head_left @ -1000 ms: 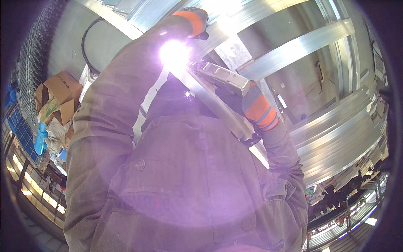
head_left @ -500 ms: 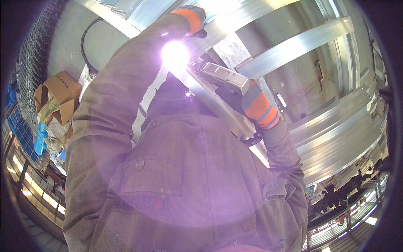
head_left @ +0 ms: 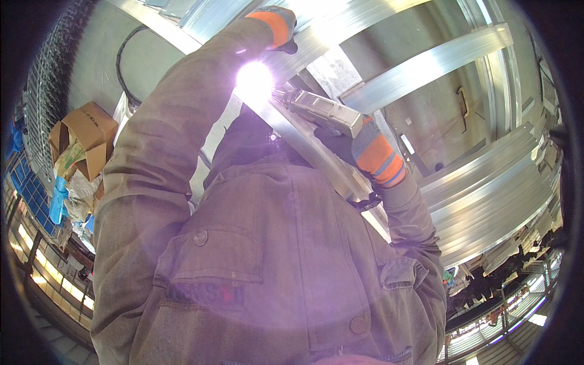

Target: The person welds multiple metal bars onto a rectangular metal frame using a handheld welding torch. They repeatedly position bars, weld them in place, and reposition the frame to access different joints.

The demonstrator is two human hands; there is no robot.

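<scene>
My right hand (head_left: pixel 378 155), in a grey and orange glove, is closed round a welding torch (head_left: pixel 322 112) with a boxy, silvery body. The torch's tip points left at a glaring white-violet arc (head_left: pixel 254 81). This arc burns at the upper end of a long aluminium bar (head_left: pixel 304 137) that slants down to the right in front of my chest. My left arm reaches up past the glare. My left hand (head_left: pixel 278 27), gloved alike, lies against a wide aluminium profile (head_left: pixel 322 38); its dark thumb shows, but the other fingers are mostly hidden. Glare covers the spot under the arc.
Another aluminium crosspiece (head_left: pixel 432 67) runs across the upper right, and ribbed aluminium profiles (head_left: pixel 493 194) are stacked below it. An open cardboard box (head_left: pixel 88 137) with bags beside it stands at the left. A black cable (head_left: pixel 120 64) curves over the grey floor.
Both hands and the torch keep nearly the same place, with the arc still burning. The view has shifted very slightly, and the violet haze over my jacket looks a little weaker.
</scene>
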